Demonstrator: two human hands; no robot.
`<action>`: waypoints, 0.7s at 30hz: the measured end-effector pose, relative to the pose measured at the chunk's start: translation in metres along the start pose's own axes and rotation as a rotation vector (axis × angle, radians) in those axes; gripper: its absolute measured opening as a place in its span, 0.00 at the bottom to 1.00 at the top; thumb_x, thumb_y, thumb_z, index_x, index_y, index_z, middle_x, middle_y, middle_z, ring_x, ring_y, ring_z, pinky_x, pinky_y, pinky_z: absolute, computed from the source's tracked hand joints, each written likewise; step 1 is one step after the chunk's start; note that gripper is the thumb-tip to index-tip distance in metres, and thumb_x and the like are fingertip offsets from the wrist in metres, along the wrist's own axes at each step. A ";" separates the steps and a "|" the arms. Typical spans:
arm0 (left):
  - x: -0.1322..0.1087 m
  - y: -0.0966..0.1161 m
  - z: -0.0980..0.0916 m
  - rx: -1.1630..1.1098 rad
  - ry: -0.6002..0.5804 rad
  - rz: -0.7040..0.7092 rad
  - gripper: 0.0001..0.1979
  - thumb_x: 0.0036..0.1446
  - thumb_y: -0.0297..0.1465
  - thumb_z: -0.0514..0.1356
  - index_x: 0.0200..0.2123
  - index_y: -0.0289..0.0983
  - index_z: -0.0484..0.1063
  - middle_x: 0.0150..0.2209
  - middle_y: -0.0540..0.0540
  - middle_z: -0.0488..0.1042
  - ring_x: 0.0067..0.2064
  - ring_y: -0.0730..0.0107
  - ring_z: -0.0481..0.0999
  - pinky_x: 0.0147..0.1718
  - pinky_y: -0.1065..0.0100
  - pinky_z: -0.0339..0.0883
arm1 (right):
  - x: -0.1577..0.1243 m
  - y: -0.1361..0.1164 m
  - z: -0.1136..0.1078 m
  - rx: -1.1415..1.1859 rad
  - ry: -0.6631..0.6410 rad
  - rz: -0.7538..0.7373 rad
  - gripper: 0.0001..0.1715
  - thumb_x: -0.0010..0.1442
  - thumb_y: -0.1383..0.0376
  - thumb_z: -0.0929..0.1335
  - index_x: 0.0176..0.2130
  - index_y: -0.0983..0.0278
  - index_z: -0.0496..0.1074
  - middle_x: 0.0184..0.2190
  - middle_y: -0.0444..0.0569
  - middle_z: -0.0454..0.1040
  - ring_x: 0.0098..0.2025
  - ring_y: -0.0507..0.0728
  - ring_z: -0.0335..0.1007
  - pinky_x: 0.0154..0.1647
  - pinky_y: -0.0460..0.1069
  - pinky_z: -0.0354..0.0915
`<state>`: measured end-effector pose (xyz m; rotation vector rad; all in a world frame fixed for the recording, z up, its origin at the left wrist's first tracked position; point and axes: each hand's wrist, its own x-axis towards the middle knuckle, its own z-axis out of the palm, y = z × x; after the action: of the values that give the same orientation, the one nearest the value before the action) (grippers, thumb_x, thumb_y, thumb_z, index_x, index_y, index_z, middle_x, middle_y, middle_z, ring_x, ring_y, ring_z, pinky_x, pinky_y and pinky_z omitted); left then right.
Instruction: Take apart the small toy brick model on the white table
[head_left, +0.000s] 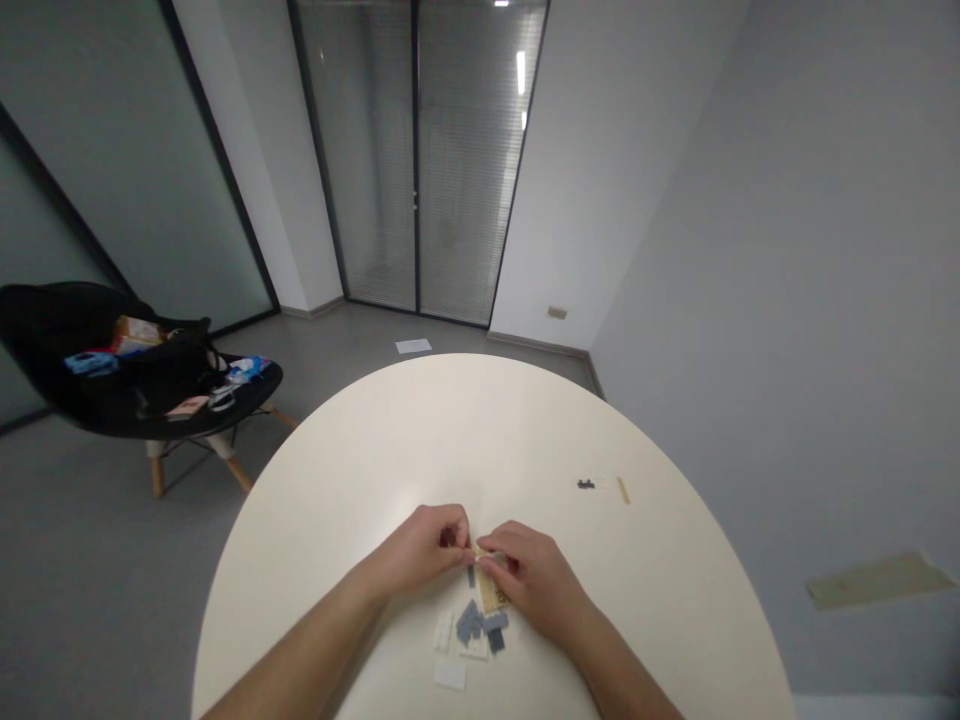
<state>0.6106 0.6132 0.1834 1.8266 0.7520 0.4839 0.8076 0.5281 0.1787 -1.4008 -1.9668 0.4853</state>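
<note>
My left hand (pixel 433 545) is closed, with thumb and index finger pinched together over the middle of the table's near half. My right hand (pixel 534 575) meets it there, also in a pinch. Something small and pale shows between the fingertips, too small to name. A tan flat piece with dark markings (pixel 491 597) lies under the right hand's fingers; whether that hand grips it I cannot tell. Just below sit several grey building pieces (pixel 470 622), a white ridged piece (pixel 443 632) and a white flat piece (pixel 450 674).
Farther right on the round white table (pixel 360 440) lie a small dark piece (pixel 586 484) and a thin tan strip (pixel 623 490). A black chair (pixel 259 375) holding a bag and packets stands at the left. Glass doors (pixel 416 150) are behind.
</note>
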 end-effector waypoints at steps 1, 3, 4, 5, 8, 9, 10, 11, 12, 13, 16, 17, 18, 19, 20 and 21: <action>0.001 -0.001 0.002 -0.045 0.005 -0.005 0.07 0.49 0.28 0.63 0.25 0.36 0.66 0.26 0.53 0.70 0.28 0.73 0.66 0.28 0.72 0.56 | 0.001 -0.001 0.000 -0.002 -0.003 -0.003 0.06 0.61 0.65 0.69 0.38 0.61 0.77 0.31 0.46 0.76 0.32 0.52 0.70 0.35 0.46 0.64; 0.001 -0.002 0.006 -0.119 0.020 -0.016 0.08 0.49 0.29 0.64 0.25 0.36 0.65 0.25 0.52 0.70 0.28 0.73 0.66 0.27 0.72 0.57 | 0.001 -0.002 -0.001 -0.008 0.003 -0.007 0.05 0.61 0.65 0.69 0.37 0.61 0.77 0.31 0.46 0.77 0.32 0.52 0.70 0.35 0.46 0.64; 0.001 -0.003 0.007 -0.146 0.025 -0.023 0.08 0.48 0.28 0.64 0.25 0.36 0.65 0.25 0.52 0.69 0.27 0.73 0.65 0.27 0.72 0.57 | 0.002 -0.002 -0.002 -0.009 0.011 -0.010 0.05 0.61 0.65 0.69 0.38 0.61 0.77 0.32 0.46 0.77 0.33 0.52 0.71 0.35 0.46 0.65; 0.002 -0.003 0.008 -0.167 0.031 -0.029 0.08 0.48 0.28 0.64 0.25 0.36 0.65 0.24 0.53 0.68 0.27 0.74 0.65 0.27 0.72 0.56 | 0.002 -0.002 -0.003 -0.006 0.021 -0.015 0.06 0.61 0.66 0.69 0.38 0.61 0.77 0.33 0.47 0.77 0.34 0.52 0.72 0.36 0.46 0.65; 0.003 -0.005 0.010 -0.195 0.033 -0.035 0.09 0.49 0.30 0.65 0.26 0.36 0.66 0.23 0.54 0.67 0.25 0.75 0.63 0.26 0.72 0.55 | 0.002 -0.004 -0.003 0.005 0.046 -0.036 0.08 0.62 0.66 0.68 0.40 0.60 0.78 0.36 0.49 0.77 0.35 0.52 0.73 0.36 0.45 0.67; 0.003 -0.006 0.010 -0.196 0.035 -0.032 0.09 0.49 0.30 0.65 0.26 0.36 0.67 0.22 0.54 0.66 0.25 0.75 0.63 0.26 0.72 0.55 | 0.003 -0.004 -0.003 0.005 0.048 -0.042 0.08 0.62 0.66 0.68 0.40 0.60 0.78 0.36 0.49 0.77 0.35 0.52 0.73 0.36 0.45 0.67; 0.003 -0.007 0.010 -0.195 0.038 -0.029 0.09 0.49 0.30 0.65 0.26 0.35 0.67 0.22 0.54 0.66 0.25 0.75 0.63 0.26 0.72 0.55 | 0.003 -0.005 -0.003 0.003 0.045 -0.050 0.08 0.62 0.67 0.68 0.40 0.60 0.78 0.37 0.49 0.77 0.35 0.52 0.73 0.36 0.45 0.67; 0.004 -0.007 0.010 -0.193 0.041 -0.025 0.09 0.49 0.30 0.65 0.26 0.35 0.67 0.22 0.54 0.66 0.25 0.75 0.63 0.26 0.72 0.55 | 0.004 -0.006 -0.003 -0.003 0.042 -0.059 0.08 0.62 0.67 0.68 0.40 0.60 0.78 0.37 0.49 0.77 0.36 0.52 0.73 0.36 0.45 0.68; 0.004 -0.007 0.010 -0.193 0.043 -0.021 0.09 0.49 0.30 0.65 0.26 0.35 0.67 0.22 0.54 0.66 0.25 0.75 0.63 0.26 0.73 0.55 | 0.004 -0.006 -0.003 -0.013 0.041 -0.069 0.08 0.62 0.67 0.68 0.39 0.60 0.78 0.36 0.49 0.77 0.36 0.53 0.73 0.37 0.45 0.68; 0.004 -0.007 0.010 -0.197 0.046 -0.019 0.09 0.49 0.30 0.65 0.26 0.35 0.67 0.22 0.54 0.66 0.25 0.75 0.63 0.26 0.73 0.55 | 0.004 -0.006 -0.003 -0.025 0.046 -0.081 0.08 0.62 0.67 0.67 0.39 0.60 0.78 0.36 0.49 0.77 0.36 0.53 0.73 0.38 0.46 0.68; 0.004 -0.007 0.010 -0.202 0.053 -0.011 0.06 0.50 0.30 0.64 0.27 0.35 0.69 0.23 0.53 0.68 0.26 0.74 0.65 0.27 0.73 0.57 | 0.005 -0.004 -0.001 -0.061 0.077 -0.129 0.09 0.62 0.68 0.67 0.37 0.60 0.78 0.34 0.49 0.77 0.36 0.54 0.73 0.39 0.48 0.69; 0.005 -0.006 0.010 -0.196 0.059 -0.006 0.05 0.50 0.29 0.63 0.28 0.35 0.70 0.24 0.52 0.70 0.27 0.73 0.67 0.27 0.72 0.58 | 0.004 -0.003 -0.001 -0.067 0.091 -0.140 0.09 0.62 0.68 0.66 0.37 0.61 0.78 0.33 0.49 0.77 0.36 0.54 0.73 0.39 0.48 0.69; 0.005 -0.006 0.010 -0.187 0.064 -0.002 0.04 0.50 0.29 0.63 0.29 0.35 0.71 0.25 0.51 0.71 0.28 0.72 0.68 0.28 0.72 0.59 | 0.004 -0.001 -0.001 -0.070 0.102 -0.149 0.09 0.61 0.69 0.66 0.37 0.61 0.77 0.33 0.49 0.77 0.36 0.54 0.73 0.38 0.48 0.70; 0.005 -0.006 0.010 -0.177 0.070 0.003 0.04 0.51 0.29 0.62 0.30 0.35 0.71 0.26 0.50 0.72 0.29 0.71 0.69 0.29 0.71 0.59 | 0.004 0.000 0.000 -0.071 0.110 -0.154 0.09 0.61 0.69 0.66 0.37 0.61 0.77 0.33 0.49 0.77 0.36 0.54 0.73 0.38 0.48 0.70; 0.005 -0.006 0.010 -0.166 0.079 0.006 0.04 0.51 0.29 0.62 0.30 0.34 0.72 0.27 0.49 0.73 0.30 0.71 0.69 0.30 0.71 0.60 | 0.004 0.002 0.000 -0.073 0.121 -0.157 0.09 0.61 0.70 0.66 0.37 0.61 0.77 0.33 0.49 0.77 0.36 0.54 0.73 0.38 0.48 0.70; 0.005 -0.006 0.010 -0.156 0.090 0.006 0.04 0.52 0.29 0.61 0.31 0.34 0.73 0.27 0.49 0.73 0.30 0.70 0.69 0.30 0.70 0.60 | 0.003 0.005 -0.001 -0.078 0.136 -0.154 0.09 0.61 0.70 0.66 0.37 0.62 0.76 0.33 0.49 0.77 0.36 0.55 0.73 0.38 0.48 0.70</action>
<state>0.6193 0.6114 0.1741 1.6711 0.7482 0.6150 0.8106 0.5327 0.1773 -1.2814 -1.9819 0.2389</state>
